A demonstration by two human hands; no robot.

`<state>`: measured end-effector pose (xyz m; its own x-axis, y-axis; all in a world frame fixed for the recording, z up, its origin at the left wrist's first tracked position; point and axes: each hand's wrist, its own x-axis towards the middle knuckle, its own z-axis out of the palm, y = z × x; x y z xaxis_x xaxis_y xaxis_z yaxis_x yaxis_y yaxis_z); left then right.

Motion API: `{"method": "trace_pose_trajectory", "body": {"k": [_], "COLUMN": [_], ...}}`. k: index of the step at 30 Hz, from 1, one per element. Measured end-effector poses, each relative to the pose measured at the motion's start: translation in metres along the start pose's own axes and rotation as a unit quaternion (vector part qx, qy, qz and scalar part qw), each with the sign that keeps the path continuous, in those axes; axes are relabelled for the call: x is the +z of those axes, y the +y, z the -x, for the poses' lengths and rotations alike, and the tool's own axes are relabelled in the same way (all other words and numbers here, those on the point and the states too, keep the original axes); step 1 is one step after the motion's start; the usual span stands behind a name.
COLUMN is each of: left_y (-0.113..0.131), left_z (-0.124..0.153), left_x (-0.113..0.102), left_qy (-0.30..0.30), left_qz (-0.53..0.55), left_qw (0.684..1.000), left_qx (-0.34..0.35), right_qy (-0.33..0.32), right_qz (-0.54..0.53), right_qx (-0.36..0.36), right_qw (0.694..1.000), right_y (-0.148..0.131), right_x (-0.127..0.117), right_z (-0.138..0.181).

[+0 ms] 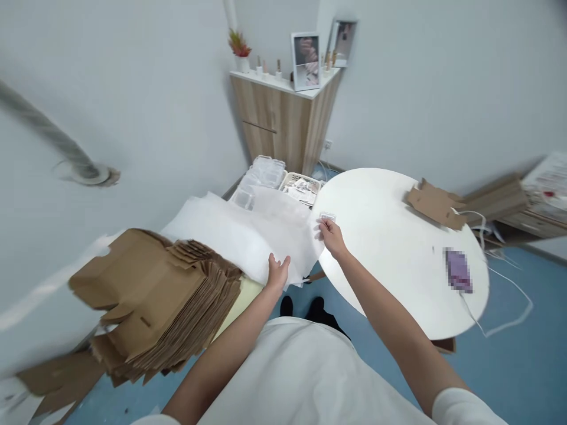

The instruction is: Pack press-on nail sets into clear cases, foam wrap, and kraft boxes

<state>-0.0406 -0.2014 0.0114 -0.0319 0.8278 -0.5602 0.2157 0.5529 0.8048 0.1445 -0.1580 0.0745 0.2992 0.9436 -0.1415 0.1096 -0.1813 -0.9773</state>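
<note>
A pile of thin white foam sheets (pixel 221 230) lies in front of me, its right end reaching toward the round table. My left hand (pixel 278 273) is at the near edge of the sheets, thumb and fingers apart. With fingers pinched together, my right hand (pixel 332 236) is at the right edge of the top sheet and appears to hold it. A small clear piece with printed marks (pixel 327 216) shows just behind those fingertips; whether I touch it cannot be made out.
Stacked flat brown cardboard boxes (pixel 177 307) stand at left. Clear plastic containers (pixel 263 174) and a white basket (pixel 290 176) of packets sit beyond the sheets. The white round table (pixel 381 254) bears a cardboard piece (pixel 436 203) and a blurred purple object (pixel 458 270) with a cable.
</note>
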Motion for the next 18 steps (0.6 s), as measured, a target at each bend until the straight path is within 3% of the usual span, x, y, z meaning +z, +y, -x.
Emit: {"method": "trace_pose_trajectory", "body": {"k": [3, 6, 11, 14, 18], "left_y": [0.012, 0.019, 0.019, 0.015, 0.006], "left_z": [0.003, 0.008, 0.016, 0.019, 0.025], "left_x": [0.033, 0.067, 0.117, 0.148, 0.19], "left_qy": [-0.09, -0.139, -0.213, -0.261, -0.293], "left_qz": [0.061, 0.076, -0.022, -0.101, -0.185], "left_qw": [0.994, 0.985, 0.969, 0.949, 0.924], "left_qx": [0.013, 0.073, 0.122, 0.143, 0.161], "right_qy": [0.098, 0.201, 0.322, 0.364, 0.366], "right_qz": [-0.05, -0.077, -0.09, -0.082, -0.069], "right_qx": [0.034, 0.072, 0.127, 0.159, 0.2], "right_qw": [0.993, 0.974, 0.934, 0.914, 0.906], "right_y": [0.009, 0.028, 0.07, 0.096, 0.13], "right_x": [-0.036, -0.072, -0.124, -0.149, -0.182], "right_z": [0.026, 0.059, 0.122, 0.155, 0.182]}}
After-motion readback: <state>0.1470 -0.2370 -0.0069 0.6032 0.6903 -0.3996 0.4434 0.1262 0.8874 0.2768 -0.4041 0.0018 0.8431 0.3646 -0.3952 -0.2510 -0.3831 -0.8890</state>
